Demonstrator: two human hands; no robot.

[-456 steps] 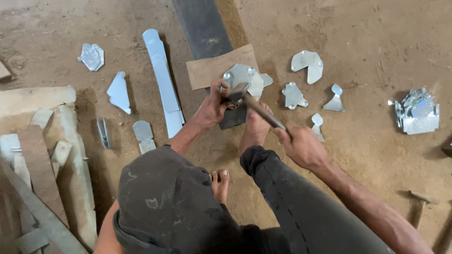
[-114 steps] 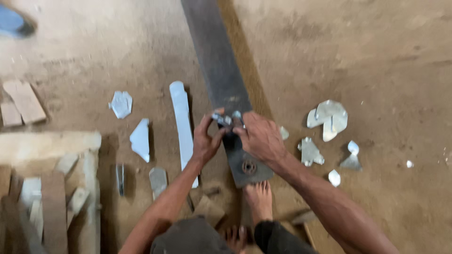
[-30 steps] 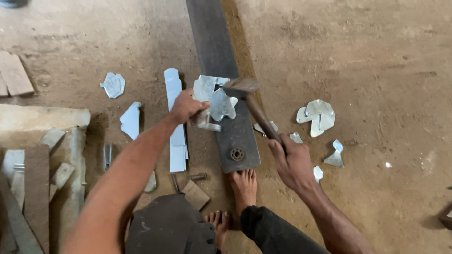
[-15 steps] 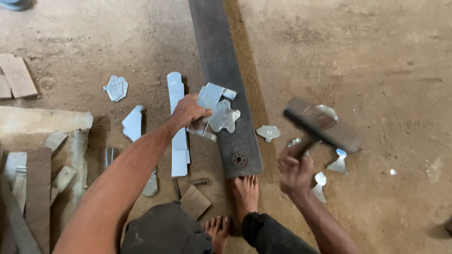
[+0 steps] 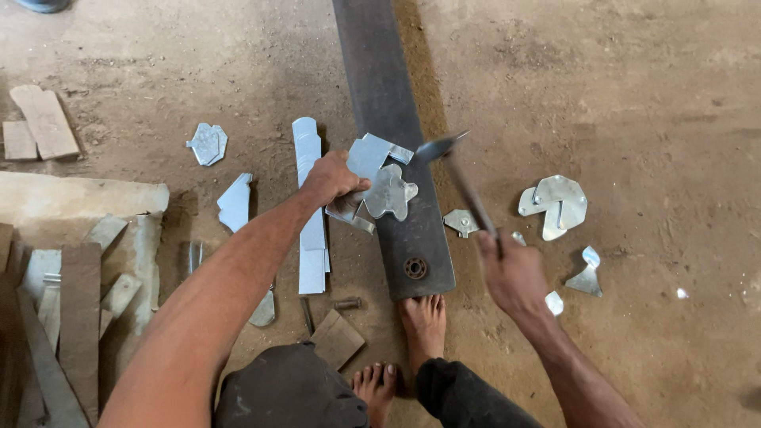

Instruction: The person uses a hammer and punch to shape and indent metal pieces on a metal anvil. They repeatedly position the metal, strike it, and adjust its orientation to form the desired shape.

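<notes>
My left hand [image 5: 331, 178] grips a bent, shiny sheet-metal piece [image 5: 380, 178] and holds it flat on a long dark steel bar [image 5: 380, 87] that lies on the dirt floor. My right hand [image 5: 511, 273] is closed on the handle of a hammer [image 5: 460, 170]; its blurred head hangs just above the bar, right beside the metal piece. One bare foot [image 5: 424, 321] presses on the near end of the bar, close to a round hole [image 5: 414, 268].
Cut metal scraps lie around: a long strip [image 5: 311, 206] and small pieces [image 5: 208, 143] to the left, offcuts [image 5: 557, 202] to the right. Wooden blocks [image 5: 43, 123] and a stone slab with metal strips [image 5: 79, 277] sit at the left.
The hammer has swung from low on the right up and left toward the metal piece on the bar. My left hand still holds that piece in place.
</notes>
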